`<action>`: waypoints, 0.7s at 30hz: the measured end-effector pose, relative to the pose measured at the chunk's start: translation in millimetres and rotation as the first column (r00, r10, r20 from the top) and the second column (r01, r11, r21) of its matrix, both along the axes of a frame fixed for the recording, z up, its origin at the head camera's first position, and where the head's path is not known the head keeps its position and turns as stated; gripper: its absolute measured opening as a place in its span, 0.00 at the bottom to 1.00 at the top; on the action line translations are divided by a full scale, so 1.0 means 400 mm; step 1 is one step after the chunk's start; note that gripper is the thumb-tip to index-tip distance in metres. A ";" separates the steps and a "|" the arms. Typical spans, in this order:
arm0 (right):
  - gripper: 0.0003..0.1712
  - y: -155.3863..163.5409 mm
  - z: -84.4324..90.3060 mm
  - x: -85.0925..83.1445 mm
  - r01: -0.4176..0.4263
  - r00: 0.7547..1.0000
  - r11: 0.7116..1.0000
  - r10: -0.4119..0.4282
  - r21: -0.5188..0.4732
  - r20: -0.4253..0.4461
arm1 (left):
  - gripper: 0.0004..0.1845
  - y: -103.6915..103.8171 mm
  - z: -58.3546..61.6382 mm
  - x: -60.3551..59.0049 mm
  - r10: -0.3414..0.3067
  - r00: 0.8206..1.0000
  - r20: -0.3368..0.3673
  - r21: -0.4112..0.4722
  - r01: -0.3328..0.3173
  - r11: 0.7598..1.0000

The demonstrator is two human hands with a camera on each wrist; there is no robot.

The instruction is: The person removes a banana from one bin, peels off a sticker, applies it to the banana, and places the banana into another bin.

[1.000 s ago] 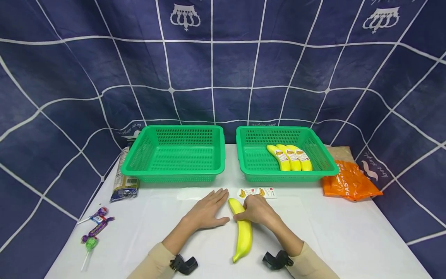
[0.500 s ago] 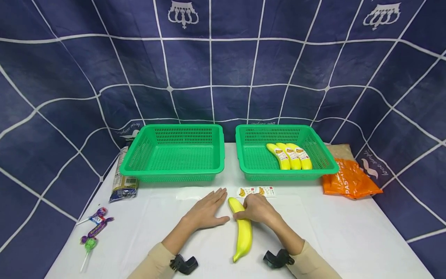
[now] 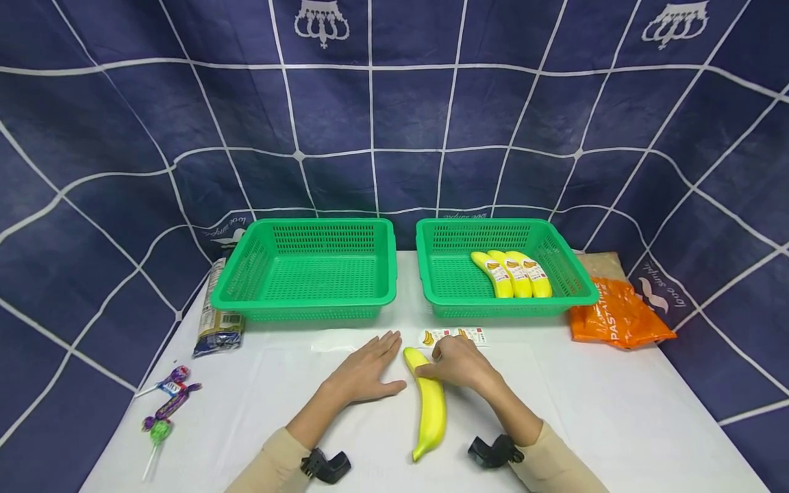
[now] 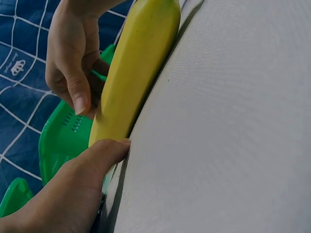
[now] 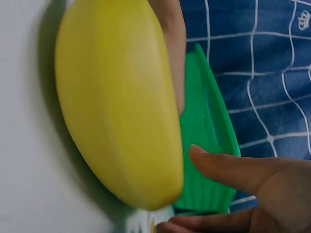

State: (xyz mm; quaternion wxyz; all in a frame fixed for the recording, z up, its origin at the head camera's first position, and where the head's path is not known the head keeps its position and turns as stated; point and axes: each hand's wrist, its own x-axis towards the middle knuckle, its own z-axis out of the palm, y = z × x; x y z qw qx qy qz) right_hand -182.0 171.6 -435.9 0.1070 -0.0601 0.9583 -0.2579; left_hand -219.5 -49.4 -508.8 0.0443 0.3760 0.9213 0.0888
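A yellow banana point(image 3: 431, 414) lies lengthwise on the white table between the two hands. My left hand point(image 3: 370, 370) rests flat beside its far end, palm down with fingers straight. My right hand point(image 3: 459, 363) hovers over the banana's far right side, thumb apart from the bent fingers. In the right wrist view, the right hand's thumb point(image 5: 228, 167) stands off the banana point(image 5: 116, 107) with nothing held. Just beyond the right hand lies a strip of banana-printed stickers point(image 3: 471, 335), partly hidden by its fingers. A blank white strip point(image 3: 335, 339) sits beyond my left hand.
At the back stand two green baskets: the left basket point(image 3: 323, 277) and the right basket point(image 3: 453, 277), which holds three labelled bananas point(image 3: 518, 279). An orange pasta bag point(image 3: 616, 311) lies far right. A plastic packet point(image 3: 216, 322) and lollipops point(image 3: 161, 431) are at left.
My right hand has lifted slightly off the banana and shifted a little right, its thumb loosening from the fruit. My left hand and the banana stay in place.
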 end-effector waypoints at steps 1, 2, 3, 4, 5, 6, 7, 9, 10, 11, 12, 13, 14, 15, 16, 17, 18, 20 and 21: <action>0.19 0.006 0.003 -0.005 -0.003 1.000 1.000 0.002 -0.006 -0.014 | 0.47 0.000 0.000 -0.001 0.000 1.000 0.000 0.002 0.000 1.000; 0.19 0.012 0.006 -0.011 -0.004 1.000 1.000 0.003 -0.015 -0.024 | 0.47 0.001 0.000 -0.002 0.001 1.000 -0.002 0.003 -0.001 1.000; 0.20 0.017 0.009 -0.017 -0.010 0.999 1.000 0.009 -0.021 -0.040 | 0.47 0.002 0.000 -0.002 0.003 1.000 -0.003 0.002 -0.003 1.000; 0.20 0.022 0.011 -0.022 -0.019 0.998 0.999 0.017 -0.033 -0.058 | 0.47 0.002 0.000 -0.003 0.005 1.000 -0.002 0.003 -0.005 1.000; 0.20 0.028 0.011 -0.028 -0.033 0.997 0.998 0.029 -0.046 -0.076 | 0.47 0.003 0.000 -0.003 0.006 1.000 -0.003 0.005 -0.005 1.000; 0.19 0.032 0.010 -0.033 -0.050 0.994 0.997 0.044 -0.059 -0.099 | 0.47 0.004 0.000 -0.004 0.006 1.000 -0.004 0.006 -0.006 1.000; 0.18 0.035 0.007 -0.038 -0.066 0.992 0.995 0.058 -0.071 -0.111 | 0.48 0.004 -0.001 -0.004 0.007 1.000 -0.005 0.006 -0.007 1.000; 0.18 0.039 0.000 -0.047 -0.100 0.987 0.991 0.087 -0.089 -0.137 | 0.48 0.004 -0.002 -0.004 0.008 1.000 -0.008 0.009 -0.008 1.000; 0.18 0.041 -0.006 -0.051 -0.115 0.983 0.989 0.099 -0.096 -0.153 | 0.48 0.004 -0.003 -0.004 0.008 1.000 -0.008 0.010 -0.008 1.000; 0.18 0.041 -0.012 -0.055 -0.131 0.979 0.987 0.114 -0.095 -0.170 | 0.47 0.004 -0.003 -0.004 0.008 1.000 -0.007 0.010 -0.008 1.000; 0.18 0.042 -0.018 -0.060 -0.145 0.975 0.985 0.126 -0.096 -0.184 | 0.47 0.003 -0.002 -0.003 0.008 1.000 -0.005 0.011 -0.008 1.000; 0.17 0.042 -0.024 -0.066 -0.157 0.971 0.983 0.137 -0.092 -0.197 | 0.47 0.002 -0.002 -0.003 0.007 1.000 -0.003 0.012 -0.007 1.000; 0.17 0.042 -0.030 -0.072 -0.171 0.965 0.982 0.150 -0.081 -0.216 | 0.47 0.002 -0.001 -0.002 0.006 1.000 -0.001 0.015 -0.006 1.000; 0.17 0.041 -0.036 -0.078 -0.183 0.958 0.981 0.163 -0.066 -0.234 | 0.47 0.001 0.000 -0.002 0.006 1.000 0.003 0.017 -0.006 1.000; 0.17 0.041 -0.041 -0.085 -0.196 0.951 0.979 0.178 -0.048 -0.252 | 0.47 0.000 0.001 -0.001 0.006 1.000 0.007 0.020 -0.006 1.000; 0.17 0.040 -0.046 -0.093 -0.212 0.945 0.977 0.196 -0.032 -0.262 | 0.47 0.000 0.002 -0.001 0.007 1.000 0.009 0.021 -0.007 1.000; 0.17 0.040 -0.050 -0.101 -0.227 0.939 0.974 0.215 -0.015 -0.269 | 0.47 -0.001 0.002 0.000 0.009 1.000 0.012 0.022 -0.009 1.000; 0.17 0.039 -0.057 -0.116 -0.262 0.925 0.965 0.259 0.027 -0.278 | 0.47 -0.001 0.004 0.000 0.013 1.000 0.018 0.027 -0.013 1.000; 0.18 0.039 -0.062 -0.124 -0.281 0.918 0.958 0.283 0.047 -0.278 | 0.47 0.000 0.004 0.000 0.014 1.000 0.020 0.027 -0.014 1.000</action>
